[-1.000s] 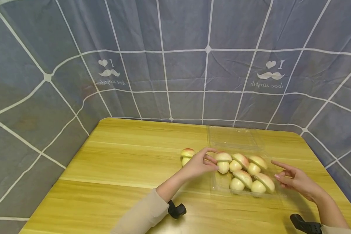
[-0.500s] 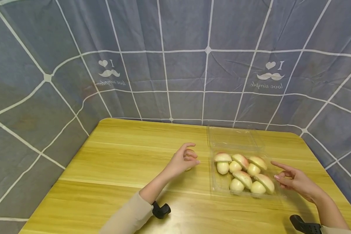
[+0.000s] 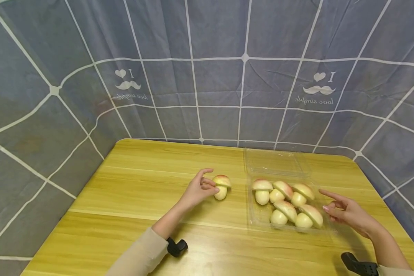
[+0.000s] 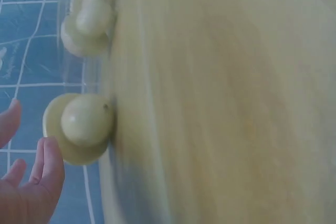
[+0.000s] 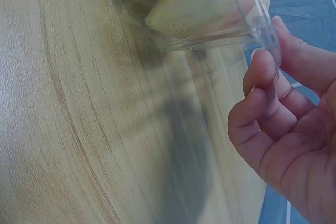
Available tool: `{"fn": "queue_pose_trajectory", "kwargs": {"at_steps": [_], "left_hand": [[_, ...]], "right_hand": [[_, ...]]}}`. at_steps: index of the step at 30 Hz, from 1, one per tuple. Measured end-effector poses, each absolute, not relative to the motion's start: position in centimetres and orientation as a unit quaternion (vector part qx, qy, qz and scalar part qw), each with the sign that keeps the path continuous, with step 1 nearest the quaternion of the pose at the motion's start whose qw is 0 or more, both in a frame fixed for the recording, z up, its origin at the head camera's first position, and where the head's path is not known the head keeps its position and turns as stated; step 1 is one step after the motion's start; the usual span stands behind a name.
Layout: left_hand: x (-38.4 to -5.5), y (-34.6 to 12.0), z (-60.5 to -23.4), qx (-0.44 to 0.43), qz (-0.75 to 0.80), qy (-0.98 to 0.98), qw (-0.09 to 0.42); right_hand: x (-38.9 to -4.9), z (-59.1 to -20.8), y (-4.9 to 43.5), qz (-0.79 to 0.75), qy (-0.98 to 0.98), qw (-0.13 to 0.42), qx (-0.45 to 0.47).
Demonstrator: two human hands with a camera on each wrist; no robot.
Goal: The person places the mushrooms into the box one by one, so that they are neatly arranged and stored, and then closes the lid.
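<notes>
A yellowish mushroom (image 3: 221, 188) with a red-tinged cap stands on the wooden table, left of a clear plastic box (image 3: 258, 224). My left hand (image 3: 198, 190) is at its left side, fingers spread and loosely bent, fingertips right at the cap and stem. In the left wrist view the fingers (image 4: 51, 163) overlap the edge of this mushroom's cap (image 4: 55, 116). Several similar mushrooms (image 3: 285, 211) lie in two rows inside the box. My right hand (image 3: 352, 214) is at the box's right side; in the right wrist view thumb and finger pinch the box's rim (image 5: 268, 38).
The box's clear lid (image 3: 276, 161) lies folded back behind it. A grey checked cloth (image 3: 214, 84) hangs behind and beside the wooden table (image 3: 158, 165). Black wrist cameras (image 3: 177, 247) sit on both wrists.
My left hand has drawn back leftward from the leftmost mushroom in the box, passing in front of the lone mushroom to its left side. The right hand has stayed at the box.
</notes>
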State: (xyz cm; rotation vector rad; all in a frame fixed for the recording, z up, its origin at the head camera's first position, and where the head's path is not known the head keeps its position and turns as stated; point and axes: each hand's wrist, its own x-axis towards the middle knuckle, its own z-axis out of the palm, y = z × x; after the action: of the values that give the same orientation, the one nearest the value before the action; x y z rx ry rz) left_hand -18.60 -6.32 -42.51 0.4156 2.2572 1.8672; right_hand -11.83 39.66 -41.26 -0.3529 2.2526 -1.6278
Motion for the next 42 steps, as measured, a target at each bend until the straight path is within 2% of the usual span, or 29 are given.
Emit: {"fn": "queue_pose_trajectory", "kwargs": {"at_steps": [7,16,42], "left_hand": [[-18.9,-6.5,-43.1,0.121,0.575,0.806,0.071],[-18.8,-5.5,-43.5,0.087,0.569,0.812,0.093],[-18.4,-3.6,-43.9,0.084,0.538,0.836,0.061]], "right_hand": [[-12.0,-41.2,39.5,-0.568,0.796,0.163,-0.129],[-12.1,-41.3,39.7,-0.573,0.793,0.167,-0.124],[-11.9,-41.4,40.1,-0.584,0.783,0.182,-0.115]]}}
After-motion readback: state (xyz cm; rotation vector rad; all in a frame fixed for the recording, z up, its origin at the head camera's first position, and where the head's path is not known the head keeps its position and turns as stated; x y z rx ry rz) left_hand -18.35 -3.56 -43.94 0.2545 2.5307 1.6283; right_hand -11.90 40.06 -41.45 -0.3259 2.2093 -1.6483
